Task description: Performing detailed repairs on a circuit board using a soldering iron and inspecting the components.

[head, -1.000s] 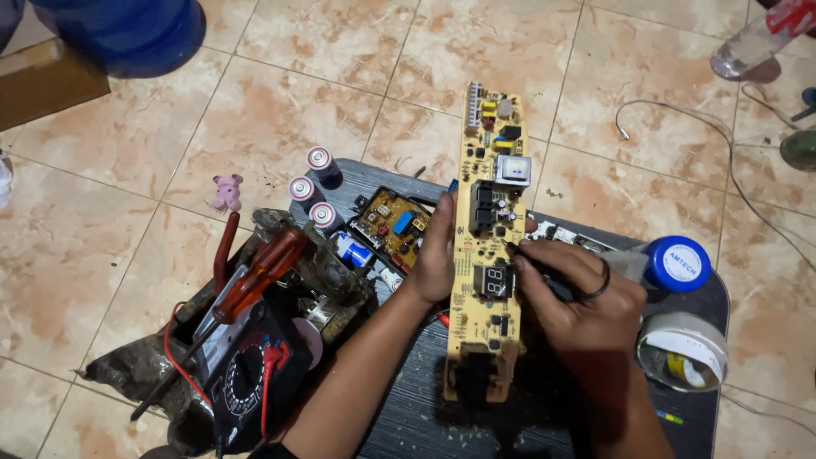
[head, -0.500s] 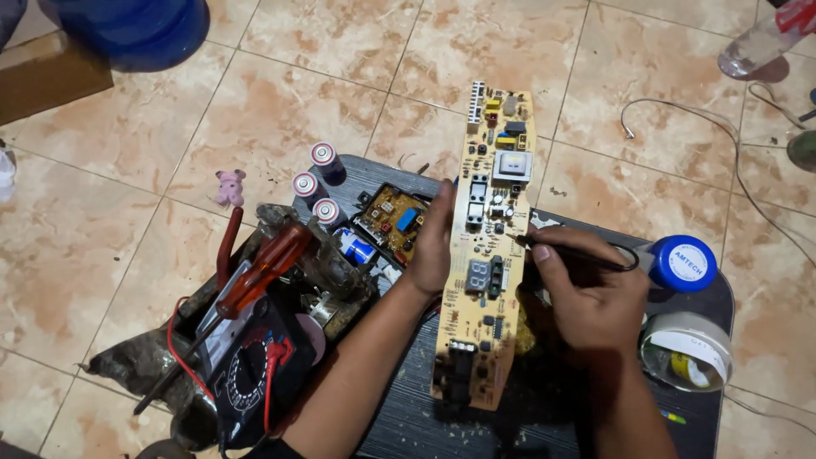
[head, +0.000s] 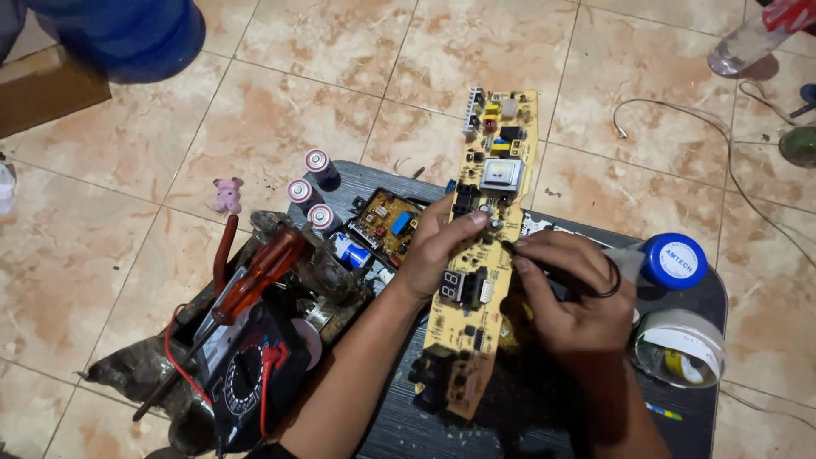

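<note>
Since the frame a second before, our long yellow circuit board (head: 484, 255) had slid up toward twelve o'clock and tilted slightly, its top end now out over the tiled floor (head: 280, 93). Our left hand (head: 438, 246) gripped its left edge, fingers curled shut around it, thumb pressed on the component side. Our right hand (head: 565, 297), at three o'clock of the board, was pinched closed on a thin black tool (head: 544, 270), its tip touching the board's middle. The board lay above the dark table (head: 544, 416); a multimeter (head: 246, 374) sat at eight o'clock.
</note>
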